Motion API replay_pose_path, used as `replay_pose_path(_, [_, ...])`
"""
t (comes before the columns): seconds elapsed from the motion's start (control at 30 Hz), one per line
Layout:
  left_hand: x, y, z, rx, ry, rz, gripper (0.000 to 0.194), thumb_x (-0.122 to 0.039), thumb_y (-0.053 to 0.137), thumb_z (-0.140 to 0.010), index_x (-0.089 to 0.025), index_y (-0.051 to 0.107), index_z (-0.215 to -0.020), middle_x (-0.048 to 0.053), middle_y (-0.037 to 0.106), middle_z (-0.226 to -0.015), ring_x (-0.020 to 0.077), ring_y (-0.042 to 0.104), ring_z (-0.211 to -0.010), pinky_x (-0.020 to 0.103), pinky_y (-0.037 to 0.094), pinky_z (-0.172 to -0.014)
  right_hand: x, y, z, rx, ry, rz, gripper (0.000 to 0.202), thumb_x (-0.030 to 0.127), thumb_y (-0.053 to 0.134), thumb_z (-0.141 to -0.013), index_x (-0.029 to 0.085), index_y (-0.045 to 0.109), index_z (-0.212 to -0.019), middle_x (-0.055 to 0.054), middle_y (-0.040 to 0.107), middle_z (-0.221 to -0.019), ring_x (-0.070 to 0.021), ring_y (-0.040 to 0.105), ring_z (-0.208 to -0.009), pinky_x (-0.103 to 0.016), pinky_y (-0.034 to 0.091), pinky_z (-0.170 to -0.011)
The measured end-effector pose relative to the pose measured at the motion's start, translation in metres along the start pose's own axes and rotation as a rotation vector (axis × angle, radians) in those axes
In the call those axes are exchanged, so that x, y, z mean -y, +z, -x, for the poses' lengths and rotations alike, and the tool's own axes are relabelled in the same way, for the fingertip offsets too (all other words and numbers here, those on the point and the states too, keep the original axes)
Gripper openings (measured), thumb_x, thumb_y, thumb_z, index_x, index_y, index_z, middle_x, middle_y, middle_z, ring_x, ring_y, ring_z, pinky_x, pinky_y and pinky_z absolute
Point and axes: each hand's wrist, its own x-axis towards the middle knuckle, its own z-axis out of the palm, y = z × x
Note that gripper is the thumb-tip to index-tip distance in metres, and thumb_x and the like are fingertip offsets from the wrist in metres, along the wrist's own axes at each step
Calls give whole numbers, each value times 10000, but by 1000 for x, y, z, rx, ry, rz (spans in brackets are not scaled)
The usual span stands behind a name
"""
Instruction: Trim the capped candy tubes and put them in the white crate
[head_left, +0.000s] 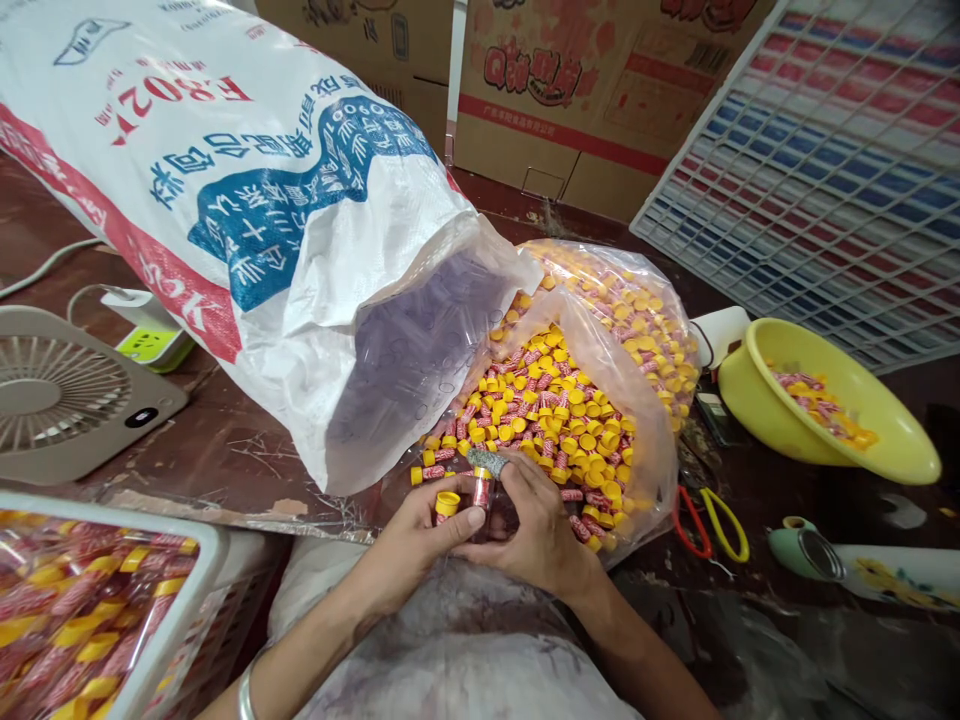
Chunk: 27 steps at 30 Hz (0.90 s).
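My left hand (414,535) and my right hand (541,525) meet over my lap at the table's edge. Between them is a small clear tube (481,490) with a yellow cap and a red-and-white roll inside, pinched by both. A second yellow-capped piece (447,506) sits within my left hand's curled fingers. Grey wrapping (487,461) covers a fingertip of my right hand and lies against the tube's cap. Just beyond, an open plastic bag (652,440) spills many yellow-capped red pieces (555,400). At left, a large white woven sack (322,400) gapes, showing clear empty tubes (420,340).
A white basket (217,545) of filled tubes stands at lower left, below a fan (67,390). To the right are scissors (709,530), a yellow bowl (825,440) and a flowered cylinder (892,575). Cartons (570,110) and a white wire rack (817,190) stand behind.
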Motion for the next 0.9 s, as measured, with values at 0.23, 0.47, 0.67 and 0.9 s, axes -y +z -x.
replay_pose_path(0.23, [-22, -13, -5, -187, 184, -785, 201, -239, 614, -840, -163, 594, -1025, 56, 659, -918, 217, 636, -830, 316, 494, -752, -15, -20, -2, 212, 43, 2, 845, 578, 825, -715, 185, 446, -1360, -174, 534, -1390, -335, 481, -1341, -488, 474, -1074])
replay_pose_path(0.47, [-55, -38, -19, -740, 112, -1852, 218, -146, 399, -920, -97, 581, -1028, 187, 661, -928, 305, 665, -709, 340, 420, -559, -44, -28, 10, 145, 194, 308, 23, 196, 585, -957, 200, 598, -938, -76, 674, -940, -246, 664, -888, -363, 542, -786])
replay_pose_path(0.67, [-54, -45, -26, -704, 214, -1762, 231, -200, 449, -925, -104, 623, -1044, 198, 677, -890, 292, 647, -713, 319, 385, -589, -39, -6, 18, 323, 148, 528, 73, 163, 635, -907, 210, 590, -940, -54, 664, -935, -211, 645, -771, -294, 468, -613])
replay_pose_path(0.9, [-55, -33, -7, -418, 231, -570, 308, -413, 800, -737, -177, 691, -901, 11, 682, -740, 182, 631, -696, 233, 459, -628, -42, -12, 20, -29, 256, 153, 135, 150, 525, -920, 216, 547, -804, -45, 632, -823, -187, 631, -746, -288, 511, -680])
